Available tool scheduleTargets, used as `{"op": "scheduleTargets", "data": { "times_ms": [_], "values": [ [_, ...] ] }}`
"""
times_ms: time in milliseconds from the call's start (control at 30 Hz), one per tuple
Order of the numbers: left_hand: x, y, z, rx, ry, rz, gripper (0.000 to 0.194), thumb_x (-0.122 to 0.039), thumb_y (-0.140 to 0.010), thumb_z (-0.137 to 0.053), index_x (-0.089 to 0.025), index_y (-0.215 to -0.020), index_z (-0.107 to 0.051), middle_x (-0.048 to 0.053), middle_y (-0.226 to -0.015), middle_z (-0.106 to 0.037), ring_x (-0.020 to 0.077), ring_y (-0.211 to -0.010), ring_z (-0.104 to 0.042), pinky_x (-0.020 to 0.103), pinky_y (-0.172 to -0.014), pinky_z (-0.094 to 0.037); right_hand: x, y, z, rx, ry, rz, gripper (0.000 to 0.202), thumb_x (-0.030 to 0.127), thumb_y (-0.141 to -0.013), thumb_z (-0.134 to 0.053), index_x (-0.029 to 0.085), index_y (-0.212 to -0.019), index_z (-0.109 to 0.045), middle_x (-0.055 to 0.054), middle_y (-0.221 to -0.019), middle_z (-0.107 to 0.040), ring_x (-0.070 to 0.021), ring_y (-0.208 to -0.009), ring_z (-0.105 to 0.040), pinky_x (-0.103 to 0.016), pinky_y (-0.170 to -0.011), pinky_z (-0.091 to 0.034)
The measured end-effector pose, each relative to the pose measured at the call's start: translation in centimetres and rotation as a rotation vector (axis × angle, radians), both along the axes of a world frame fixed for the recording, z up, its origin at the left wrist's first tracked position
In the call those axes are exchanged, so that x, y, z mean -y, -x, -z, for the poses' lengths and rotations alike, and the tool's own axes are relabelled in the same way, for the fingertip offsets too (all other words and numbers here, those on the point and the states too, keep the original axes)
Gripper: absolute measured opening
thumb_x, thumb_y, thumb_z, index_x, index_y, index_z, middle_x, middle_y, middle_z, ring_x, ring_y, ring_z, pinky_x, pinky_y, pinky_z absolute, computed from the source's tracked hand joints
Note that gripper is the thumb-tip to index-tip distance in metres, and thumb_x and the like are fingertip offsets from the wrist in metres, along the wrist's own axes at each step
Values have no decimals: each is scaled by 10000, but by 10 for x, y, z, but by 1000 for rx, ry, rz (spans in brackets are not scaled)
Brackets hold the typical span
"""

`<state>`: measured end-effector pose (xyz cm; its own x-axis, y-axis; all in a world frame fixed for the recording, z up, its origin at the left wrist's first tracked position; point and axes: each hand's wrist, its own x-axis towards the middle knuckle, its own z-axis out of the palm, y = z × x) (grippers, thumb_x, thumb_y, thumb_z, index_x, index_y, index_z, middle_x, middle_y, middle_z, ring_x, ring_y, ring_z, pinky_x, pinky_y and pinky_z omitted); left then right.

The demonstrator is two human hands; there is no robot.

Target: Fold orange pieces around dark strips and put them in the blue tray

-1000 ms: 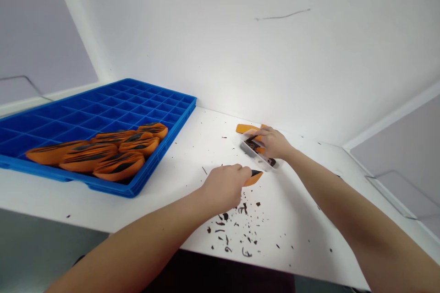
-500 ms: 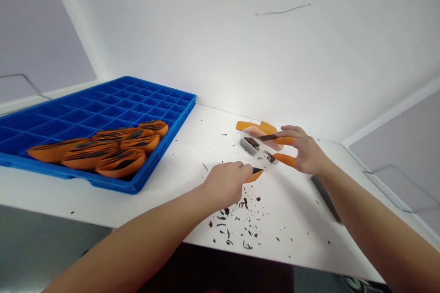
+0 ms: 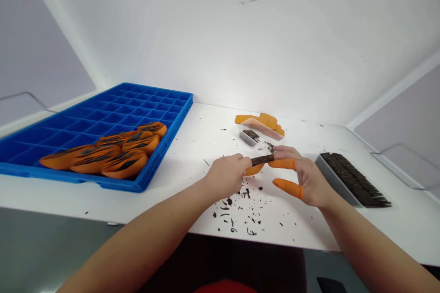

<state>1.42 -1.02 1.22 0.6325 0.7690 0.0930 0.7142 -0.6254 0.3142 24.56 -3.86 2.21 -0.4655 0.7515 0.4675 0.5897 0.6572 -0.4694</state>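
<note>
My left hand is closed, pinching a small orange piece with a flat dark brown strip lying along its top. At the strip's right end, my right hand touches it with its fingers, while its thumb is spread apart below. Orange finger covers sit on the right thumb and index finger. Just beyond the hands is a small clear container with short dark brown pieces. Close to the right forearm stands a grey box packed with dark brown strips.
At left lies a blue compartment tray, with several orange, dark-lined bundles in its near right corner. Orange flat pieces and a pinkish sheet lie near the wall. Dark crumbs are scattered along the white table's front.
My right hand has come nearer from the small container, bringing the dark brown strip onto the orange piece. Its thumb has moved away from the strip. The view has shifted, showing the grey box.
</note>
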Motion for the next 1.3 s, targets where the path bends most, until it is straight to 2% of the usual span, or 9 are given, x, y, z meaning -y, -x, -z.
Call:
{"op": "scheduleTargets", "data": {
  "times_ms": [467, 667, 800, 967, 1300],
  "values": [
    [-1, 2, 4, 107, -36, 30, 138, -144, -833, -421, -197, -903, -528, 23, -942, -585, 155, -774, -567, 273, -623, -425, -5, 4, -10, 86, -51, -18, 181, 286, -768, -649, 281, -949, -646, -25, -1037, -640, -247, -1138, -499, -444, -935, -461],
    [-2, 2, 5, 154, 20, -5, 153, -127, -820, -422, -212, -920, -500, -3, -936, -610, 161, -808, -590, 286, -669, -439, -10, 5, -17, 170, -165, -31, 203, 290, -738, -667, 272, -939, -640, -27, -1011, -641, -256, -1114, -506, -448, -906, -479],
    [-4, 1, 7, 153, 61, -54, 215, -141, -804, -445, -231, -995, -484, 2, -1010, -625, 187, -860, -601, 296, -681, -447, -12, 8, -22, 231, -221, -36, 182, 277, -740, -654, 261, -920, -639, -30, -977, -651, -263, -1111, -508, -462, -917, -467],
    [-5, 0, 9, 134, 101, -121, 397, -155, -798, -472, -253, -1178, -412, 28, -990, -654, 216, -842, -622, 297, -665, -452, -16, 8, -25, 304, -296, -82, 176, 250, -758, -643, 230, -933, -633, -47, -966, -650, -273, -1118, -503, -473, -900, -471],
    [-4, -2, 10, 125, 130, -152, 486, -163, -791, -494, -240, -1257, -377, 70, -992, -667, 251, -851, -633, 300, -656, -445, -18, 10, -30, 370, -307, -94, 125, 247, -769, -631, 231, -892, -638, -37, -938, -657, -271, -1122, -496, -478, -914, -445]
  ]
}}
